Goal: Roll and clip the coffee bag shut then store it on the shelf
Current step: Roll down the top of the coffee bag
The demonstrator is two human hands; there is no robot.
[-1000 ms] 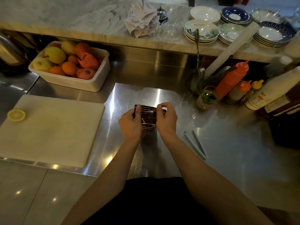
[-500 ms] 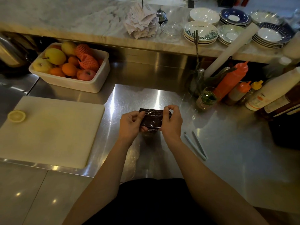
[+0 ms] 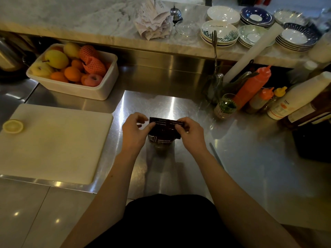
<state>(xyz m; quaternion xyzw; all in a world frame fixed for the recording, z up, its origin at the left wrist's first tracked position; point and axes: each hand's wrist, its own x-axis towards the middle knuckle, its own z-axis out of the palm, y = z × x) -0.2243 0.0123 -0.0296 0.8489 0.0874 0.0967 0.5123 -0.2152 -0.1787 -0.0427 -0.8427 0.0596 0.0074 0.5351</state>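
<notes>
Where hands (image 3: 136, 133) pinch, bag (image 3: 163, 130) mid-counter (image 3: 250, 158).

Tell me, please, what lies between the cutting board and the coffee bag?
In the head view, only the left hand lies between the cutting board and the coffee bag; otherwise bare steel counter.

The coffee bag (image 3: 165, 130) is dark, near black, with small white lettering. The surface (image 3: 250, 158) is brushed silver steel with bright streaks of glare. The cutting board (image 3: 53, 142) is cream-white, and the lemon half (image 3: 12, 126) on it is pale yellow. The tub (image 3: 93, 90) is white, filled with yellow, orange and pink-red fruit, some in orange foam netting (image 3: 94, 64). One squeeze bottle (image 3: 250, 88) is orange-red; a smaller bottle's cap (image 3: 280, 90) is yellow. The upper counter (image 3: 71, 17) is grey-veined white marble. One stack of saucers (image 3: 256, 17) is dark blue with white centres; the bowls (image 3: 220, 32) are white with a teal leaf pattern.
</notes>
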